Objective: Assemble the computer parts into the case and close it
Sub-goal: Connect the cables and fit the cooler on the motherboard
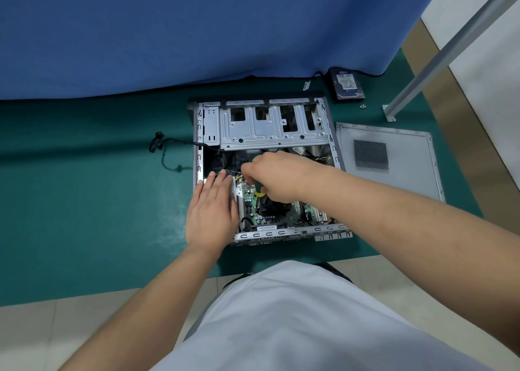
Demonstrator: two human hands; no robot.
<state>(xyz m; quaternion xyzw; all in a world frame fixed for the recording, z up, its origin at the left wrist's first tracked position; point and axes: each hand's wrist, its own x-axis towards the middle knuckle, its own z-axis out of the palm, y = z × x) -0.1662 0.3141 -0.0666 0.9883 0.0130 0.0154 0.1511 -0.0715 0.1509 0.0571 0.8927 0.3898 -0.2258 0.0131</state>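
An open computer case (274,130) lies on its side on a green mat, with its drive cage at the far end and the motherboard (304,211) showing inside. My left hand (211,210) lies flat, fingers straight, on a silver box at the case's left side. My right hand (277,177) reaches into the middle of the case and grips a screwdriver with a green and yellow handle (258,191). Its tip is hidden. The case's side panel (394,159) lies flat to the right. A hard drive (347,84) rests beyond the case.
A black cable (168,152) trails from the case's left side onto the green mat (84,187). A blue curtain (197,32) hangs behind. A metal stand leg (439,58) slants at the right, with small screws (363,106) near its foot.
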